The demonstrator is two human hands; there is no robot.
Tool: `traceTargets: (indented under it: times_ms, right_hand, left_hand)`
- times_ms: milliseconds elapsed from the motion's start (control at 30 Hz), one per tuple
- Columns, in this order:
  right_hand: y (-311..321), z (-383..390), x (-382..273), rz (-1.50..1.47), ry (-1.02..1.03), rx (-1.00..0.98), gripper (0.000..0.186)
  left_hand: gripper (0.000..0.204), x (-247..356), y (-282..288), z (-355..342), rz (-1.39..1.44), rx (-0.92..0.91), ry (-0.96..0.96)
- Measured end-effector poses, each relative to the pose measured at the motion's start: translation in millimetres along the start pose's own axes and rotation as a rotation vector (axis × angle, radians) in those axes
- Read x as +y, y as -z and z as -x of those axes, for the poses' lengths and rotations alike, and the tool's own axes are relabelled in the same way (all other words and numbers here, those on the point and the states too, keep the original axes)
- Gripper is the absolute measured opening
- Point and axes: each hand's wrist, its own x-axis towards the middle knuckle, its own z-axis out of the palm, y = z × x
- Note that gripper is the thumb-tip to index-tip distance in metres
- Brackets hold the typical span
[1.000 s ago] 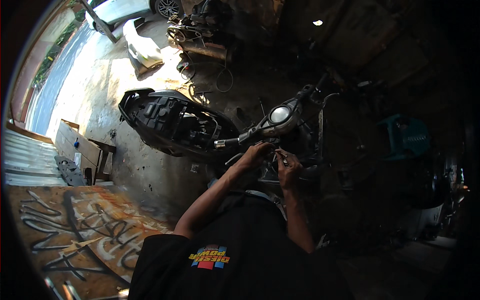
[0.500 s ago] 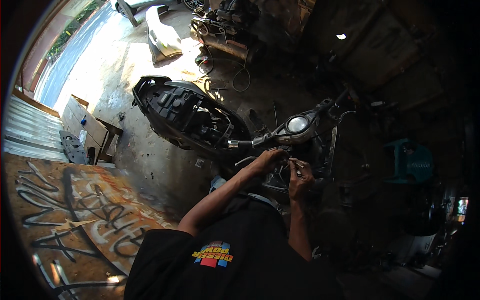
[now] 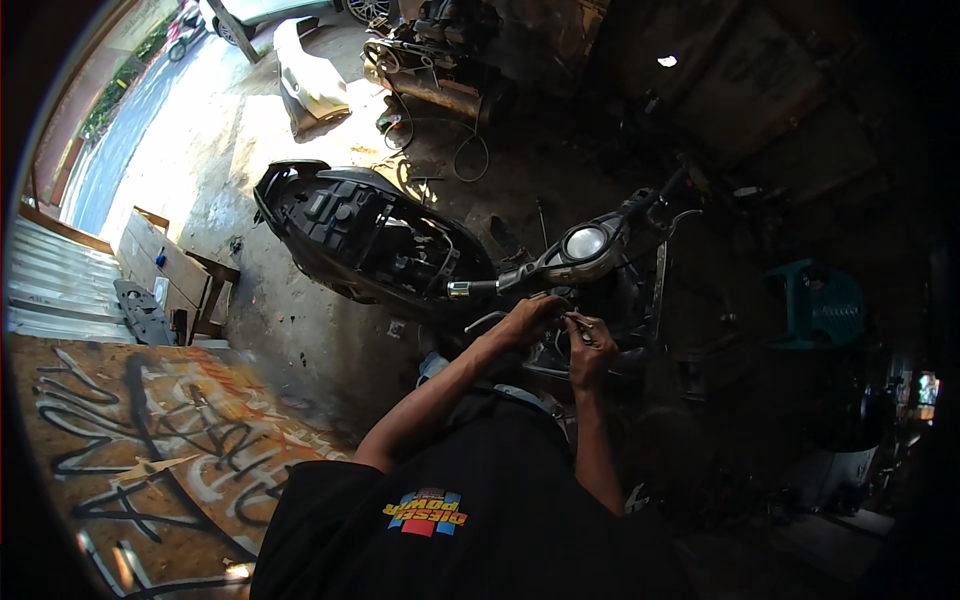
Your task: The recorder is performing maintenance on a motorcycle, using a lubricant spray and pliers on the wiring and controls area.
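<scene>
A dark scooter [image 3: 345, 290] with its seat area uncovered stands in front of me. Its handlebar, with a round speedometer [image 3: 585, 243], reaches across just beyond my hands. My left hand [image 3: 533, 319] is closed below the handlebar, fingers bent inward; what they grip is hidden. Close beside it, my right hand [image 3: 596, 353] is raised with its fingers curled around a small pale metal piece [image 3: 586, 337], too small and dark to name. The two hands' fingertips nearly meet. A brake lever [image 3: 485, 321] sticks out left of my left hand.
Left of me is a painted wooden board [image 3: 160, 450]. A wooden bench [image 3: 170, 262] stands beyond it. On the sunlit floor lies a pale body panel [image 3: 308, 80], near an engine-like machine [image 3: 430, 80] with a loose hose. A teal plastic piece [image 3: 825, 305] is at right.
My right hand has turned slightly and shifted a little left, nearer my left hand, still holding the small metal piece. The view has shifted slightly; a motorbike now shows on the road.
</scene>
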Motion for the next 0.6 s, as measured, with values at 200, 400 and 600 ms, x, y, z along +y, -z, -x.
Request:
traceTargets:
  times_ms: [200, 400, 600]
  right_hand:
    - [16, -13, -37, -0.041, -0.104, 0.019, 0.012]
    - [12, -20, -16, 0.036, -0.063, 0.001, 0.013]
    - [17, -17, -40, 0.073, -0.024, 0.008, 0.012]
  left_hand:
    - [0.032, 6, 7, -2, 0.001, -0.036, 0.09]
    - [0.036, 4, 6, -3, 0.053, -0.023, 0.077]
    - [0.035, 5, 6, 2, 0.025, -0.026, 0.036]
